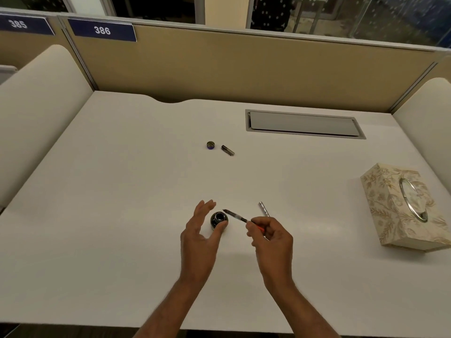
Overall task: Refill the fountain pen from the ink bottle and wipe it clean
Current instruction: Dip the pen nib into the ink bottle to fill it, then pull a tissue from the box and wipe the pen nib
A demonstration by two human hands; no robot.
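Note:
A small dark ink bottle (219, 218) stands uncapped on the white desk (122, 191). My left hand (199, 234) curves around its left side with the fingers spread; the thumb touches the bottle's near side. My right hand (271, 236) pinches the rear of the fountain pen's nib section (235, 215), which has a clear converter and a red end. The nib points left, just above and to the right of the bottle's mouth. A silver pen barrel (264, 209) lies on the desk behind my right hand.
The bottle's cap (210, 145) and a dark pen cap (227, 150) lie farther back near the desk's middle. A patterned tissue box (402, 206) sits at the right. A grey cable hatch (305, 124) is set into the desk at the back right. Partition walls surround the desk.

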